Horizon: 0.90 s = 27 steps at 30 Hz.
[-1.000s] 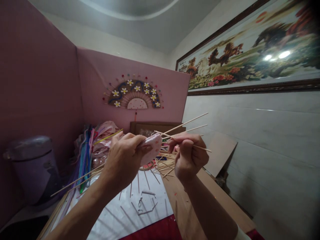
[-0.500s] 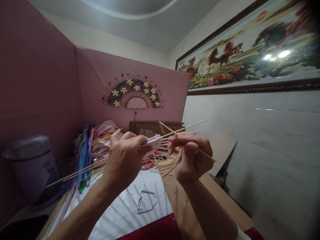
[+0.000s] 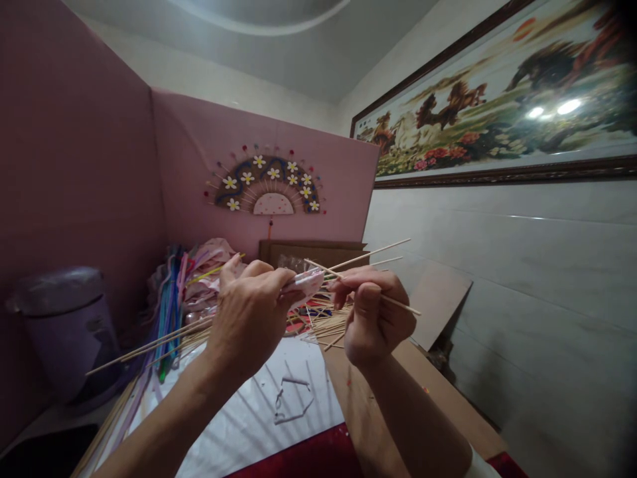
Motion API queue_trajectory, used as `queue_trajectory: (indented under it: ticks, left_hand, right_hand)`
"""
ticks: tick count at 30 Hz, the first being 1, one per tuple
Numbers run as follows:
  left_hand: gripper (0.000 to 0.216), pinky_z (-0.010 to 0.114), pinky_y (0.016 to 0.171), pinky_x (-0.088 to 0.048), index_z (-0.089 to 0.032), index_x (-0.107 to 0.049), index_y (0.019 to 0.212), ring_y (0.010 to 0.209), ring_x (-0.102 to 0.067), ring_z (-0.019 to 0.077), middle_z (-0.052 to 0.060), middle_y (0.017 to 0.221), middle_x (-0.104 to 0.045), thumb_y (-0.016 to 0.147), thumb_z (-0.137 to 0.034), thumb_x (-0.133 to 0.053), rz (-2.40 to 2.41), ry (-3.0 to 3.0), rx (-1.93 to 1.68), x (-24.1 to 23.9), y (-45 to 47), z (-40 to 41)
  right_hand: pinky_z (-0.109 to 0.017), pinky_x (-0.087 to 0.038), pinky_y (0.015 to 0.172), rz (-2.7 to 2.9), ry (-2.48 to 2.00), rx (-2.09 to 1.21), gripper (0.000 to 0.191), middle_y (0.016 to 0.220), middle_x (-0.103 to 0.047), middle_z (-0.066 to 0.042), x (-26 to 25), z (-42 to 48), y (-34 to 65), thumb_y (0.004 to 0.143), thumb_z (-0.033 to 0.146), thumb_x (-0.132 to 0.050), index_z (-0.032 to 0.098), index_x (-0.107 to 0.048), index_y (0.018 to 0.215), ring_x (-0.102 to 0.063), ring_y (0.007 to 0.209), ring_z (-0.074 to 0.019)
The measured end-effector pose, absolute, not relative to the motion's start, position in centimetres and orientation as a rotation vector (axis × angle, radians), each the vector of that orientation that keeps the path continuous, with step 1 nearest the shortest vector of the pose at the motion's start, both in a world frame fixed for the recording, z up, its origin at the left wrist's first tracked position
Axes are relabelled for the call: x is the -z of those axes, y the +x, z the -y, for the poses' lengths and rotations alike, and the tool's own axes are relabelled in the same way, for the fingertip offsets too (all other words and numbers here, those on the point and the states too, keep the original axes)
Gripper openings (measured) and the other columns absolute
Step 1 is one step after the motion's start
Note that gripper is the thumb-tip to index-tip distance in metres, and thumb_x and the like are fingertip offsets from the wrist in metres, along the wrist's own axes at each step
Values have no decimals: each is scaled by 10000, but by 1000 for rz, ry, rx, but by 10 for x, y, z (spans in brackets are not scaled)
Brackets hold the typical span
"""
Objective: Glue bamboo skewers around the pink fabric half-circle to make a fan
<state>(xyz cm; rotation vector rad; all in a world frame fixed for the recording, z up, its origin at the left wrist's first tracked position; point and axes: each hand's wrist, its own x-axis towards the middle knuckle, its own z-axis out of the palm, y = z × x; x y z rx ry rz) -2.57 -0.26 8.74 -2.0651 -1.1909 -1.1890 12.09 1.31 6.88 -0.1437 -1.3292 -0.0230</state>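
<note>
**Two hands at a pink piece bristling with thin sticks**

Holding a small pink piece (image 3: 307,284) up in front of the pink partition (image 3: 199,166), the left hand (image 3: 249,312) has its fingers curled and closed on the near edge of it, thumb on top. Thin wooden sticks (image 3: 149,346) run out from under this hand, down and to the left of the pink piece, while others (image 3: 378,252) fan out up and to the right of it.

The right hand (image 3: 373,315) sits just right of the pink piece, close to the left hand but not clearly touching it. Its fingers are pinched tight on a single stick (image 3: 398,304), whose near end pokes out to the right of the knuckles and whose far end points in towards the pink piece. Whether that tip touches the piece cannot be told.

Below the pink piece lies a white sheet (image 3: 259,411) with short scraps on it, and a loose heap of sticks (image 3: 328,325) lies just behind and below. Left of it are coloured strips (image 3: 166,312) and a grey lidded bin (image 3: 64,325). Above it, a decorated fan (image 3: 271,187) with white flowers hangs on the partition. Up and to the right of it is a framed horse picture (image 3: 497,113) on the white wall.
</note>
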Motion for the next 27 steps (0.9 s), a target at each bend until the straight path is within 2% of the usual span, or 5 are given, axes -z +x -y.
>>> queue_trajectory:
  ticks: [6, 13, 27]
  left_hand:
    - [149, 549, 964, -306, -220, -673, 839, 796, -608, 221, 41, 787, -693, 823, -346, -596, 1223, -2088, 1149, -88, -23, 4]
    - [149, 544, 979, -295, -216, -673, 828, 795, -611, 215, 35, 779, -688, 818, -348, -605, 1235, -2084, 1152, -89, -23, 6]
    - [183, 547, 981, -293, -232, -682, 850, 807, -616, 214, 33, 783, -693, 835, -379, -575, 1232, -2068, 1149, -87, -27, 1]
  right_hand:
    - [-280, -484, 495, 1351, -139, 52, 176, 753, -608, -22, -69, -12, 123, 923, 252, -420, 213, -590, 897, -555, 568, -107]
    - [-294, -470, 522, 1416, -159, 112, 161, 739, -616, -20, -66, -13, 125, 908, 222, -441, 201, -599, 885, -577, 575, -114]
    - [-278, -453, 448, 1340, -210, 205, 219, 612, -547, 5, -66, -11, 126, 932, 318, -402, 210, -535, 795, -553, 512, -118]
